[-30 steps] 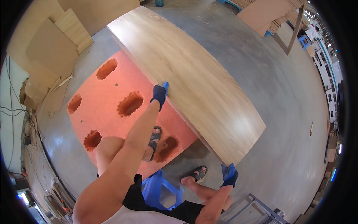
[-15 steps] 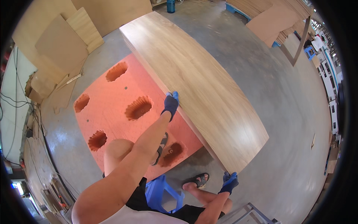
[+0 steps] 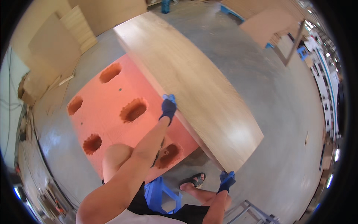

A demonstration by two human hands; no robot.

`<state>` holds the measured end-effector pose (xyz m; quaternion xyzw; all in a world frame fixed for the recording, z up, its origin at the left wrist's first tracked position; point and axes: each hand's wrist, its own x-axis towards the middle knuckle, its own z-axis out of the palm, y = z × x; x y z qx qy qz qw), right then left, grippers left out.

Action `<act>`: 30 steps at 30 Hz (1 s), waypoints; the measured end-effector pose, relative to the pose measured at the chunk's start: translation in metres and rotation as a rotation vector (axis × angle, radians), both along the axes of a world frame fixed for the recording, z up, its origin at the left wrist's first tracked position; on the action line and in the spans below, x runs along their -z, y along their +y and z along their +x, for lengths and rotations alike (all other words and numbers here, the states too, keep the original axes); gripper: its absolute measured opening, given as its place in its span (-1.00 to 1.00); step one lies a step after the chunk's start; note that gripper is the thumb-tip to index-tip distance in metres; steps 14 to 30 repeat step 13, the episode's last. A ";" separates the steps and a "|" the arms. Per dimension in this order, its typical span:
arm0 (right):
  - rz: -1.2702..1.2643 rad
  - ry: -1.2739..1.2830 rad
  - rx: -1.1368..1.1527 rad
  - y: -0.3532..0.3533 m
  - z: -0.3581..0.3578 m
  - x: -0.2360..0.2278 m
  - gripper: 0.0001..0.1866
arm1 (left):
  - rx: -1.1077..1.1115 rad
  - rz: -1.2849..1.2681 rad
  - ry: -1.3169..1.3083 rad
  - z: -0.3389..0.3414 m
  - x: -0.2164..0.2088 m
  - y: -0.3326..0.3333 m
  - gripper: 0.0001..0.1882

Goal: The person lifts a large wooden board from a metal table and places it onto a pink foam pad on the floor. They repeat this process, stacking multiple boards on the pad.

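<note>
A long wood-grain board (image 3: 194,86) with a thick side lies slantwise over the right part of an orange plastic pallet (image 3: 95,95); whether it is one panel or a stack I cannot tell. My left hand (image 3: 169,107), in a blue glove, is closed over the board's long left edge near its middle. At the near corner my right hand (image 3: 226,181), also gloved in blue, grips the end of the same edge. The fingertips of both hands show on top, while the underside of the board is hidden.
A blue plastic stool (image 3: 158,194) stands under me, and a grey metal frame (image 3: 250,212) is at the lower right. Brown sheets (image 3: 59,44) lean at the back left. Stacked cardboard (image 3: 266,28) lies far right. The pallet has several deep scalloped holes.
The whole view has shifted slightly, moving the scene a little to the left. Both hands keep their places on the board's edge.
</note>
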<state>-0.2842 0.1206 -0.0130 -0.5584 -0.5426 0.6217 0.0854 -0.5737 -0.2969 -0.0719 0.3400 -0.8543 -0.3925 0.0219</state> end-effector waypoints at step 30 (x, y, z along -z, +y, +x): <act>-0.146 0.633 0.126 0.061 0.221 -0.202 -0.54 | 0.360 0.802 -0.272 0.117 0.037 0.116 -0.66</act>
